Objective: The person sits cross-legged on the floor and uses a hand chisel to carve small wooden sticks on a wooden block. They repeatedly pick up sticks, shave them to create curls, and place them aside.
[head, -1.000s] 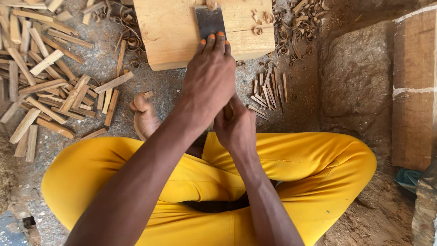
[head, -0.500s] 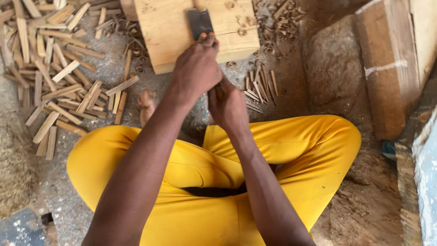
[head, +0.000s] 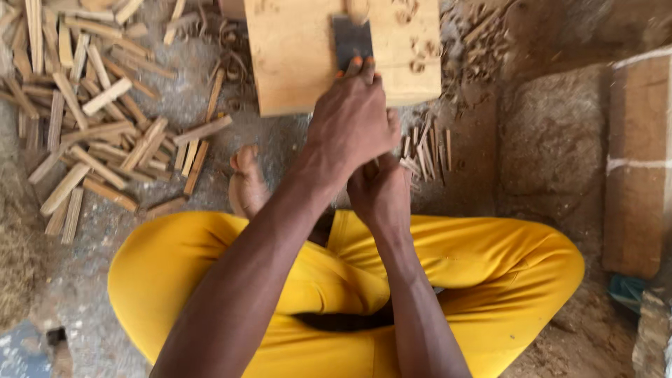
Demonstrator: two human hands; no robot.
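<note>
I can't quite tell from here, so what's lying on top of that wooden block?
A dark flat metal blade lies on the wooden block, with curled shavings beside it. The left hand presses on the blade's near end, fingertips covering it; whatever lies beneath the hand is hidden.

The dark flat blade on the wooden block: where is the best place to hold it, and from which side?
Probably by its near end, from the person's side. The dark flat blade lies flat on the wooden block, running away from the body. The left hand already presses fingertips on that end. The right hand sits behind; its grip is hidden.
</note>
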